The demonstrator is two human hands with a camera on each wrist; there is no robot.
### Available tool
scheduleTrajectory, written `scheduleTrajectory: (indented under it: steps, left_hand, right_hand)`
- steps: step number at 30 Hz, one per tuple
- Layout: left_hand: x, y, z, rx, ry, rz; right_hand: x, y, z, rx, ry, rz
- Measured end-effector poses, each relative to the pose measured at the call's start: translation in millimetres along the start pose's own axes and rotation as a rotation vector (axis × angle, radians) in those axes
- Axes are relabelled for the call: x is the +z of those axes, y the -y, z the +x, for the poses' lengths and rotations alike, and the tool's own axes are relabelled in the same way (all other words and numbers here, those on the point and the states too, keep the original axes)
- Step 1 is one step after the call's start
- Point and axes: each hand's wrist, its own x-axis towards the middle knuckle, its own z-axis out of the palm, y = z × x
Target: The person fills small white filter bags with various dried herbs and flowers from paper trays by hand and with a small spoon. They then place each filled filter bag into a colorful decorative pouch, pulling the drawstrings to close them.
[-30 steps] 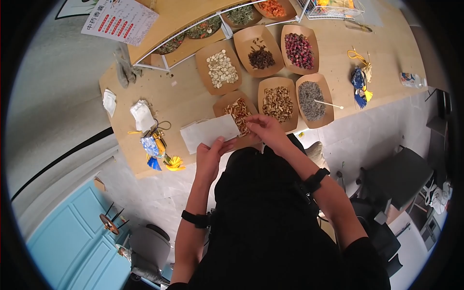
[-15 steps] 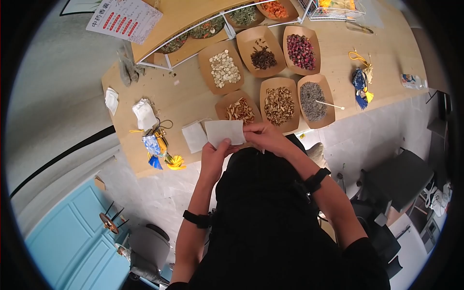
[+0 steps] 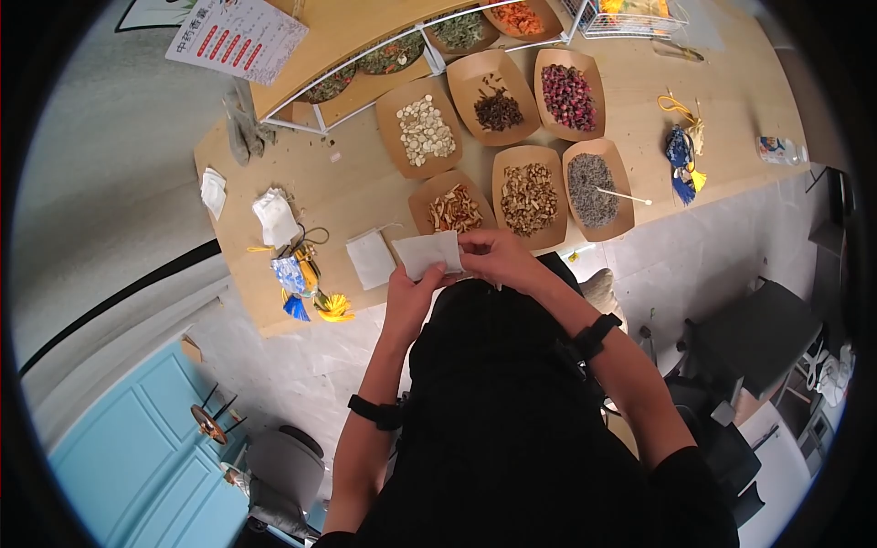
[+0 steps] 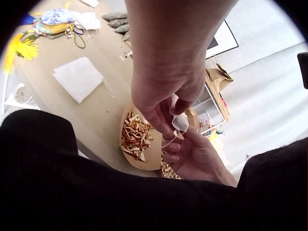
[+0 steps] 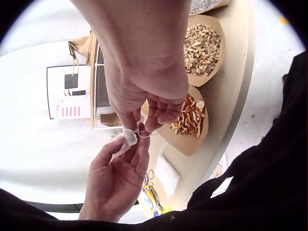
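Six brown paper trays [image 3: 466, 80] stand before us on the table [image 3: 338, 196], holding cream slices [image 3: 426, 131], dark brown bits [image 3: 499, 111], deep-pink buds [image 3: 568, 97], orange-brown shreds [image 3: 455, 210], tan chopped pieces [image 3: 528, 201] and grey grains [image 3: 592, 187] (a white stick [image 3: 626, 195] leans out of these). In front of the shreds, near the table's edge, our hands hold a small white pouch [image 3: 426, 254], thin and soft, with a pale string [image 4: 167, 143] at our fingertips. Our left hand [image 3: 413, 290] pinches it, thumb on its face; our right hand [image 3: 501, 258] has its fingers together, clamped on its edge. We read 中药香囊 heading the printed sheet [image 3: 239, 38]; its red lines and the bottle [image 3: 779, 152] label are too small for us.
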Motion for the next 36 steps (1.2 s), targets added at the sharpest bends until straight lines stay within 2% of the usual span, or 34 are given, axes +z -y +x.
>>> scheduleTrajectory:
  steps: [6,12,15,17,23,31,36]
  left_hand:
    - [0.0,-2.1,2.9,-0.027,-0.011,-0.032]
    - [-5.1,2.4,5.6,-0.029,0.017,0.059]
    - [-3.3,0.8,2.9,-0.058,-0.010,0.027]
    - [-3.8,0.2,2.6,-0.078,-0.028,-0.005]
    - [-3.2,0.7,6.3,-0.123,-0.068,-0.074]
    - [0.4,0.1,7.2,-0.203,-0.090,-0.083]
    - [-2.8,2.5,6.9,-0.202,-0.111,-0.224]
  right_hand:
    - [-3.6,-9.1,5.4,0.012,0.020,-0.070]
    - [-4.2,0.2,6.0,-0.025,0.147,-0.113]
    - [-4.8,-1.8,6.7,0.040,0.172,-0.150]
    - [-4.9,-17.9,11.7,0.013,0.083,-0.088]
    - [-1.5,-11.1,12.1,-0.093,0.041,-0.163]
    - [-4.1,-1.5,5.3,-0.040,0.017,-0.237]
    - [-2.7,-5.8,7.5,-0.058,-0.037,-0.226]
